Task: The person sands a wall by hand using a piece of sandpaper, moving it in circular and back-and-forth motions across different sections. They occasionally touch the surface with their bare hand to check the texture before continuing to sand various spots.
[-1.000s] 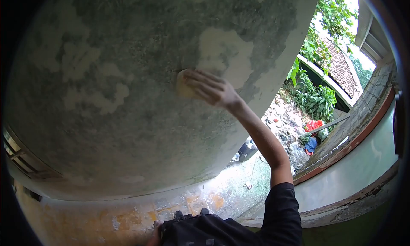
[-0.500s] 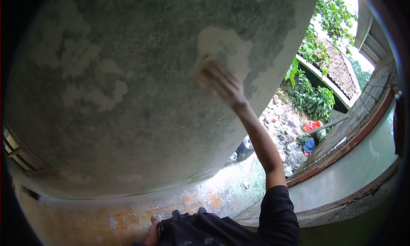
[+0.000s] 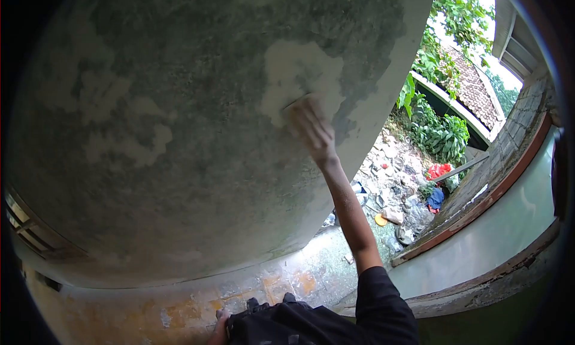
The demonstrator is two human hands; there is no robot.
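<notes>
My right hand (image 3: pixel 312 128) reaches up against the grey, patchy wall (image 3: pixel 209 153), its fingers together and pressed to the surface. A thin sheet, seemingly sandpaper (image 3: pixel 296 101), shows as a dark edge at the fingertips; the palm side is hidden. The hand lies over the lower part of a pale, smooth patch (image 3: pixel 286 66) and is slightly blurred. Pale dust marks the forearm. Low beside my body, my left hand (image 3: pixel 223 317) hangs near my dark clothing, small in view, its fingers not clear enough to read.
Below the wall runs a worn, yellowish tiled floor (image 3: pixel 185 312). Rubble and litter (image 3: pixel 392 195) lie outside past the wall's right edge, near green plants (image 3: pixel 446 135). A low ledge with a reddish edge (image 3: pixel 473 216) curves along my right. A window frame (image 3: pixel 36 228) stands far left.
My right hand has slid rightward and slightly down across the pale patch. The whole view has shifted a little, and the left hand stays low by my body.
</notes>
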